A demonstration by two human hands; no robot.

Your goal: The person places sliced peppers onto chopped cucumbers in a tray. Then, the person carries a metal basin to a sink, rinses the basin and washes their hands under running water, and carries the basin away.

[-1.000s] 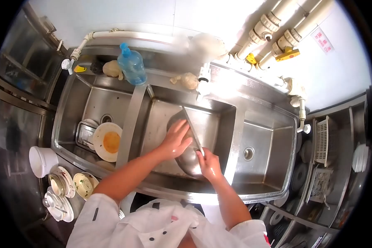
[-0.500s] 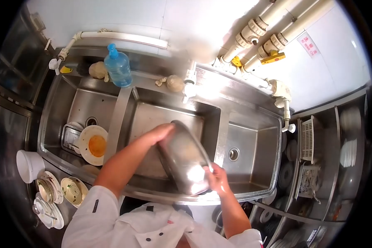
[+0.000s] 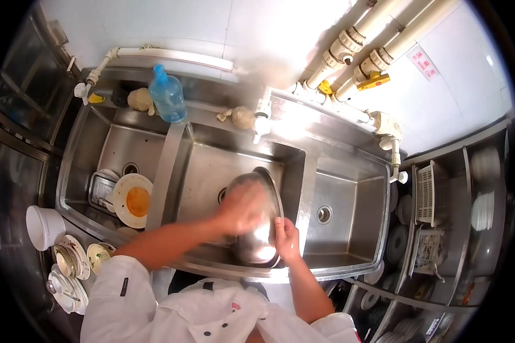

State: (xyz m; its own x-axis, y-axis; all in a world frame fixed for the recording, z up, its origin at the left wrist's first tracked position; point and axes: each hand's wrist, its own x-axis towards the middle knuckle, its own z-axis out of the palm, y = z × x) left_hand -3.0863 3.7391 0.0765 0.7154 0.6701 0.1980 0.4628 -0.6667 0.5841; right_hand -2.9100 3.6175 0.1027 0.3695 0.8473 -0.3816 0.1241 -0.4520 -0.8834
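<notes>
A shiny metal basin (image 3: 256,250) is tipped on its side over the middle sink (image 3: 203,171), its outer wall turned toward my left. My right hand (image 3: 287,240) grips its rim, with the thumb along the edge. My left hand (image 3: 243,208) is on or just over the basin's outer wall, smeared by motion. Its fingers are too blurred to make out, as is anything in them. A tap (image 3: 261,123) sits above this sink, with a tan knotted bundle (image 3: 242,116) beside it.
In the left sink, a plate with orange residue (image 3: 136,201) leans by a rectangular container (image 3: 102,190). A blue pump bottle (image 3: 167,97) stands on the back ledge. Dishes and a white tub (image 3: 44,227) are at lower left. Shelves at right hold plates (image 3: 483,210) and a white basket (image 3: 426,194).
My left hand has left the basin's far rim and moved onto its outer wall. The basin has turned more upright and shifted slightly, my right hand staying on its rim.
</notes>
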